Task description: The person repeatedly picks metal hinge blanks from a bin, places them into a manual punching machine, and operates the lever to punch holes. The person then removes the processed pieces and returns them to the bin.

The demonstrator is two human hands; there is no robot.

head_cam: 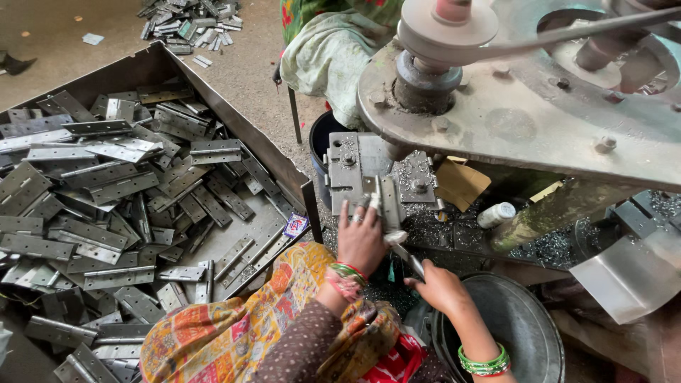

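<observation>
left hand (pixel 360 237): fingers closed on a hinge (pixel 387 202) pressed upright on the drill fixture (pixel 369 174) | right hand (pixel 438 285): just below-right of the fixture, pinching a second hinge (pixel 407 259) | tray of hinges (pixel 120 206): left of the fixture | judgement: seat the leaf flat against the fixture, fingertips clear of the spindle (pixel 423 78) above.

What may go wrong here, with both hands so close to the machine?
1. The left hand presses a hinge into the fixture right under the machine head; fingers may get pinched or cut if it comes down.
2. Metal chips lie around the fixture and may cut bare skin.
3. The right hand holds another hinge; its edges look sharp, and the loose sleeve cloth hangs near the work.
</observation>
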